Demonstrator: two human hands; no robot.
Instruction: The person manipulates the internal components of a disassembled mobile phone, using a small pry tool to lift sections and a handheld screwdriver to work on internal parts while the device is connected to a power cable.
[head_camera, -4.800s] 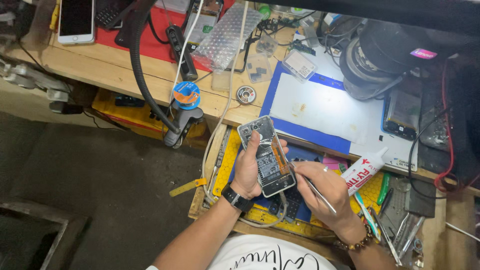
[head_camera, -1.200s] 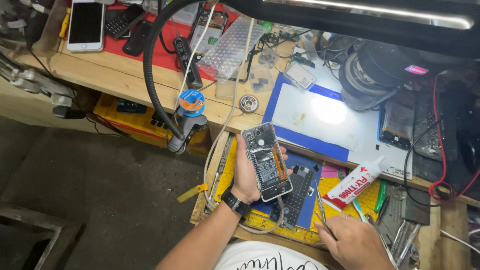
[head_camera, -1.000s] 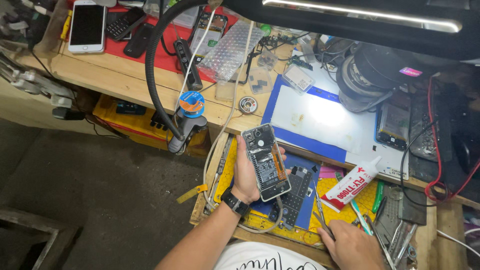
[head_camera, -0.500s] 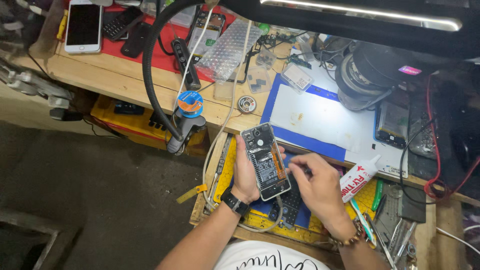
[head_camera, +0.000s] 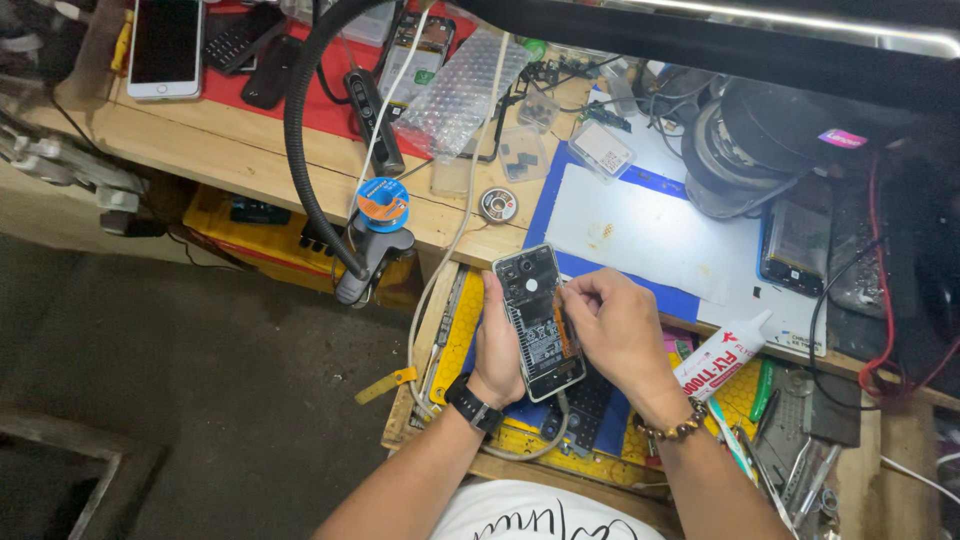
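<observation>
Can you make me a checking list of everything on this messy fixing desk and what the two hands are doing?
Surface: wooden bench with a blue mat and a white sheet on it.
Job's things: opened phone, insides showing, held above a yellow tray.
Clutter: white phone, bubble wrap, glue tube, wire spool, small tape roll.
Hands: left hand grips the phone's edge; right hand pinches at its upper right side.
Cables: white cable, black lamp neck, red wires.
Surroundings: dark floor.
</observation>
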